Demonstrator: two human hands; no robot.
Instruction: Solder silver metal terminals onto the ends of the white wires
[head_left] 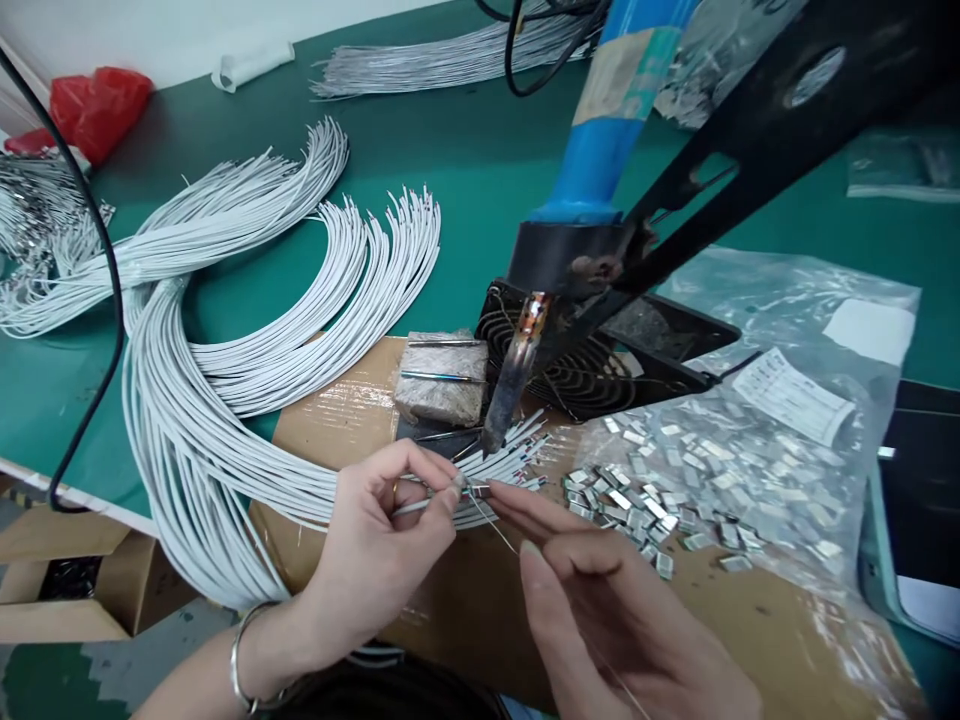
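Between thumb and fingers, my left hand (390, 540) pinches the end of a white cable (411, 507). At its fingertips is a small metal connector (478, 491), just below the tip of a soldering iron (504, 400) that points down from a stand. My right hand (615, 600) is closed on a thin strand of solder wire (501, 534), which runs up toward the connector. Its index fingertip is close to the connector; whether they touch I cannot tell. Beyond my hands lie more cable ends (525, 455).
Bundled white cables (217, 440) curve across the left. Loose metal connectors (626, 505) lie beside a clear plastic bag (757, 460) on the right. A black fan (570, 360) and a wrapped block (439, 395) stand behind the iron. A black bracket (750, 150) crosses overhead.
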